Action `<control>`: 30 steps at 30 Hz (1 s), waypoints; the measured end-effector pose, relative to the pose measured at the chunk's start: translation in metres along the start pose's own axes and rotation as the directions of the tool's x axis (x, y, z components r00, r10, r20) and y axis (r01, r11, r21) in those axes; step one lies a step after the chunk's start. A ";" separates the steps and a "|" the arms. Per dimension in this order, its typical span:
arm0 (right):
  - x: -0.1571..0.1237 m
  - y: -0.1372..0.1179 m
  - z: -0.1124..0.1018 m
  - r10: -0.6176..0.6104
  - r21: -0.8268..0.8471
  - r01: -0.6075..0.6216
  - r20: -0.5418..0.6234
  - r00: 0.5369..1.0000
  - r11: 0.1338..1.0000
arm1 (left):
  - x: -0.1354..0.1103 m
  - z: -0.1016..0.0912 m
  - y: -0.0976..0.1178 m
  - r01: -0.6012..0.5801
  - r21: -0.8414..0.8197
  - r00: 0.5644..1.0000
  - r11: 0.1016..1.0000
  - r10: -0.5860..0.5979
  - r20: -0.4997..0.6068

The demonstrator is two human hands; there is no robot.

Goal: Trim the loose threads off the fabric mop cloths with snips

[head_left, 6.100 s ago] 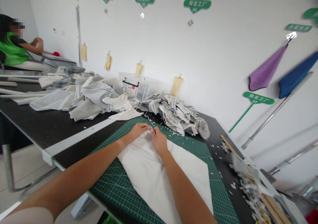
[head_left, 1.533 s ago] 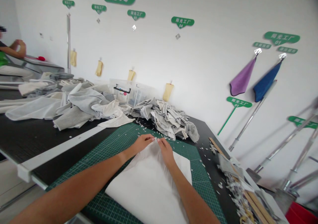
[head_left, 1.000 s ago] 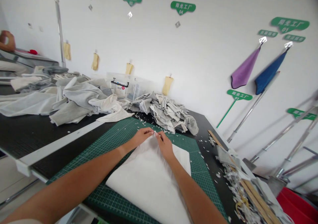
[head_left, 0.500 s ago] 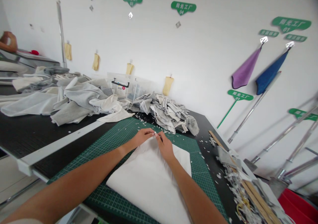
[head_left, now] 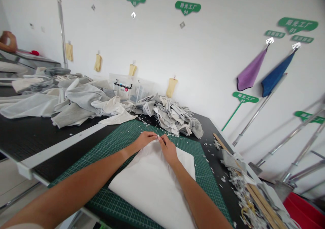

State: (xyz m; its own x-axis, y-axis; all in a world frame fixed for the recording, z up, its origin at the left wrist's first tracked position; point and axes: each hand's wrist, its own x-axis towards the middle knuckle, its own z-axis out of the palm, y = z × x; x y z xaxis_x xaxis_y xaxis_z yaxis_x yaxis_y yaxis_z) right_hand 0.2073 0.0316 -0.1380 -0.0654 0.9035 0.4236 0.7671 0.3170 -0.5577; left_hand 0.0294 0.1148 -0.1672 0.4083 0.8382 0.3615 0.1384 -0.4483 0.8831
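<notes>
A white cloth lies folded on a green cutting mat, its narrow corner pointing away from me. My left hand and my right hand meet at that corner, and their fingertips pinch the fabric from both sides. My forearms lie over the mat and hide its near left part. The cloth's near end runs out of view at the bottom edge.
The mat sits on a black table. Heaps of grey and off-white fabric rise just beyond it, with white scraps scattered nearby. More scraps lie on wooden strips at right. A red bin stands low right; a co-worker's hand shows far left.
Compared with the oldest frame, the white cloth is folded more compactly and my view has swung. Over the last second, my hands stay pinched at its corner with only slight finger movement.
</notes>
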 end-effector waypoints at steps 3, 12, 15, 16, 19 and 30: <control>0.000 -0.001 0.000 0.002 -0.002 -0.002 0.001 1.000 1.000 | 0.000 0.000 0.001 0.012 -0.006 1.000 1.000 -0.012 0.006; 0.000 -0.002 0.000 0.008 -0.007 -0.008 0.014 1.000 1.000 | -0.001 0.001 0.001 0.036 -0.026 0.999 0.999 -0.036 -0.002; 0.000 -0.001 0.001 0.007 -0.002 -0.007 0.012 1.000 1.000 | 0.000 0.002 -0.001 0.032 -0.015 0.999 0.999 -0.033 -0.008; 0.000 -0.001 0.001 0.005 0.003 -0.005 0.010 1.000 1.000 | 0.000 0.002 -0.002 0.033 -0.012 0.999 0.999 -0.033 -0.010; 0.000 0.000 0.001 -0.006 0.018 0.006 0.011 1.000 1.000 | 0.000 0.002 -0.003 0.044 -0.018 0.999 0.999 -0.044 -0.012; 0.000 0.001 0.002 -0.019 0.033 0.019 0.008 1.000 0.999 | -0.002 0.001 0.002 0.044 0.034 0.999 0.998 -0.044 -0.027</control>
State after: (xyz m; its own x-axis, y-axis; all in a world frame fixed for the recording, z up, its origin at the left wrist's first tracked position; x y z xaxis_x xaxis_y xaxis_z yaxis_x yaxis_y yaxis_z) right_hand 0.2063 0.0325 -0.1398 -0.0853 0.8996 0.4283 0.7443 0.3433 -0.5728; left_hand 0.0299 0.1122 -0.1662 0.3777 0.8649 0.3306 0.1871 -0.4210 0.8876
